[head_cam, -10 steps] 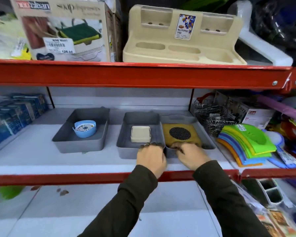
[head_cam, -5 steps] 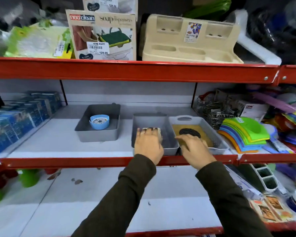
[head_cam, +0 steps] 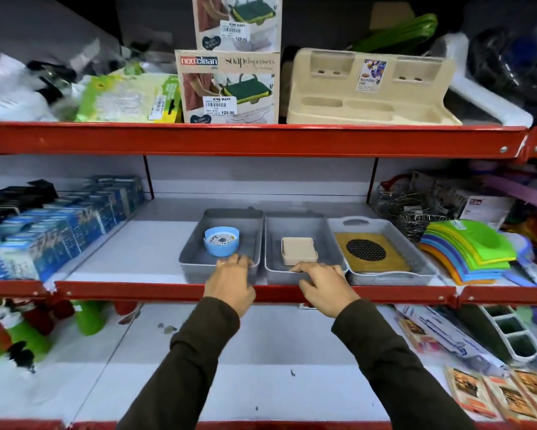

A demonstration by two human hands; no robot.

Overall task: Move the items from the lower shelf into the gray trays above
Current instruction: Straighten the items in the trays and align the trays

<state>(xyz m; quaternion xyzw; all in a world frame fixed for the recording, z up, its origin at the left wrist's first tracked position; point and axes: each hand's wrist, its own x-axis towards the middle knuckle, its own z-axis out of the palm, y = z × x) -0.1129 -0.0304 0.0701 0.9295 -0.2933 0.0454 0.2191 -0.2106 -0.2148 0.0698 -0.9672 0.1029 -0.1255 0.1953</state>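
Three gray trays stand side by side on the middle shelf. The left tray point(head_cam: 192, 252) holds a blue round item point(head_cam: 221, 241). A cream square item point(head_cam: 298, 251) lies in the middle tray point(head_cam: 295, 221). In the right tray point(head_cam: 422, 268) lies a yellow mat point(head_cam: 372, 265) with a black mesh circle. My left hand point(head_cam: 230, 283) curls its fingers over the left tray's front rim. My right hand point(head_cam: 323, 283) grips the front rim of the middle tray. The white lower shelf point(head_cam: 261, 352) lies under my forearms.
A red shelf edge point(head_cam: 136, 290) runs just under the trays. Blue boxes point(head_cam: 59, 231) fill the left, and wire baskets point(head_cam: 413, 218) and stacked coloured plastic pieces point(head_cam: 472, 246) the right. Below are green items point(head_cam: 90, 318), packets point(head_cam: 493, 389) and a white divided holder point(head_cam: 515, 333).
The left tray now sits right beside the middle tray. My left hand shifted from the middle tray to the left one, my right hand from the right tray to the middle one.
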